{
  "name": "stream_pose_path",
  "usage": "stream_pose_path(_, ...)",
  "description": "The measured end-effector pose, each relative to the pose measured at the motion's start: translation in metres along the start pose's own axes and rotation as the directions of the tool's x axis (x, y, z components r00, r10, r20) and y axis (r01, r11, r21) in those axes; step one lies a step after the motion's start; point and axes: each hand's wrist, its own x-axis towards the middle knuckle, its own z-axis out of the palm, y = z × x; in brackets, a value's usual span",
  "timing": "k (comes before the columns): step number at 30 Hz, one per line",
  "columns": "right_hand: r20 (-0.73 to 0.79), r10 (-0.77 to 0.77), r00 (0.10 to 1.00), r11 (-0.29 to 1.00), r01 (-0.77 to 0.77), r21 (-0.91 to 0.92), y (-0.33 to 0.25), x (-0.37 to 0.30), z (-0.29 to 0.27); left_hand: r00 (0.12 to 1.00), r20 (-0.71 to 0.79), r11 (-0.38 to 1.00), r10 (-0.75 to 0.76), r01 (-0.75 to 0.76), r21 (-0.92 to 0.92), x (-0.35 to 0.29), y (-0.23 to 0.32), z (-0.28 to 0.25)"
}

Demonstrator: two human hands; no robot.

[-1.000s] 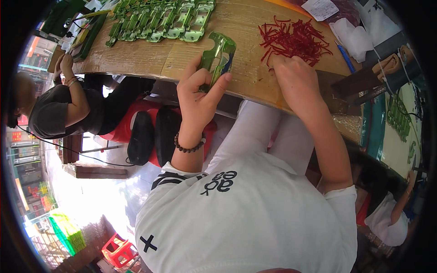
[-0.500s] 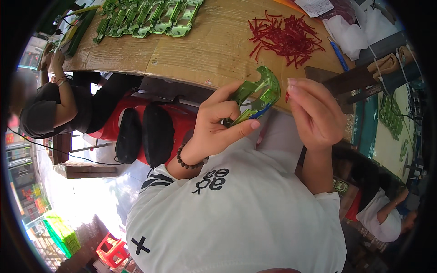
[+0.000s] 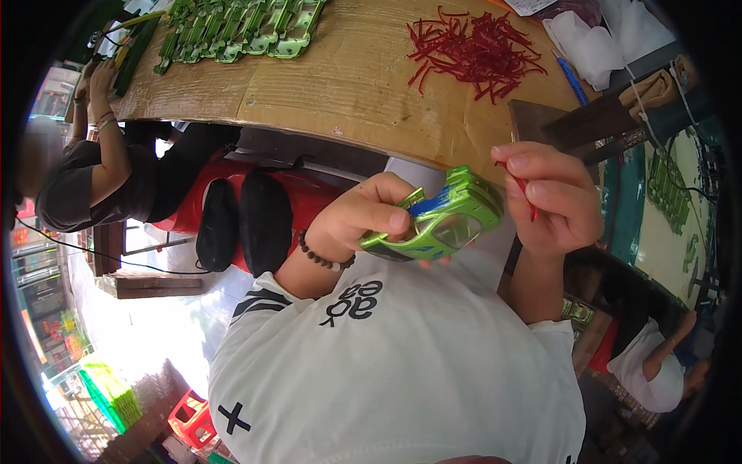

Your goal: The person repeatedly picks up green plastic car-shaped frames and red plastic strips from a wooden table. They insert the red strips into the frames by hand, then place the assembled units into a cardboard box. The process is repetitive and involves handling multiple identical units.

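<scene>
A shiny green toy car body shell (image 3: 481,203) with blue markings and window openings sits in my left hand (image 3: 357,216). The thumb lies over its near end and the other fingers are partly hidden beneath. To its right, apart from the shell, my right hand (image 3: 563,203) is closed with a thin red plastic strip (image 3: 532,203) between thumb and fingers. Farther off on the table (image 3: 332,85) lies a loose pile of similar red strips (image 3: 475,56). Rows of green toy car shells (image 3: 239,32) stand at the far left.
A blue pen-like tool (image 3: 572,80) and white plastic bags (image 3: 591,50) lie at the far right, near a dark wooden block (image 3: 532,124). A co-worker (image 3: 89,182) sits at the left, another person (image 3: 649,367) at the lower right. A red stool (image 3: 192,419) stands lower left.
My left hand has turned the car shell over sideways and lowered it, so its outer side and windows show. My right hand has moved slightly right and down, and the red strip shows more.
</scene>
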Motion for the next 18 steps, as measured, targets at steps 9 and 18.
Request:
stream_pose_path(9, 0.160, -0.116, 0.980, 0.960, 0.070, 0.272, 0.001, -0.001, -0.005, 0.778, 0.628, 0.653, -0.008, 0.480, -0.586, 0.021, -0.047, -0.023)
stream_pose_path(18, 0.228, -0.192, 0.954, 0.946, 0.118, 0.303, -0.006, 0.019, -0.012, 0.812, 0.582, 0.661, -0.032, 0.454, -0.597, 0.022, -0.052, -0.022)
